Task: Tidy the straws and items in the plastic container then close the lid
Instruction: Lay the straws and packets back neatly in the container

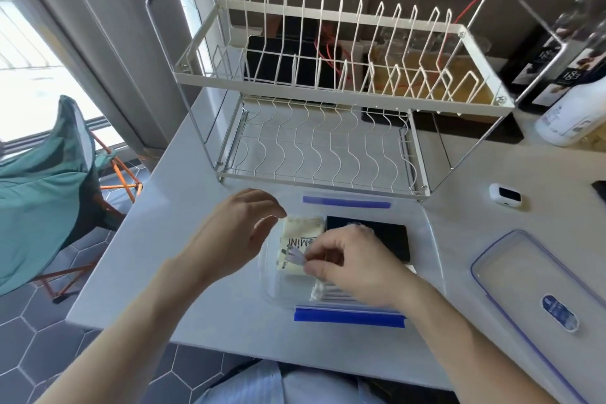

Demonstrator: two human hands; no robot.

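Observation:
A clear plastic container (429,239) with blue clips stands on the white table in front of me. Inside lie a cream packet (295,239) printed "MINI", a black flat item (387,233) and a bundle of white straws (323,293) near the front wall. My right hand (354,262) is inside the container and pinches a small clear wrapped piece (298,256) over the cream packet. My left hand (236,233) hovers over the container's left edge with fingers loosely curled, holding nothing. The clear lid (511,275) with a blue rim lies flat to the right.
A white two-tier wire dish rack (328,108) stands right behind the container. A small white device (505,193) lies at the right, bottles (570,102) at the far right. A teal folding chair (49,190) stands left of the table edge.

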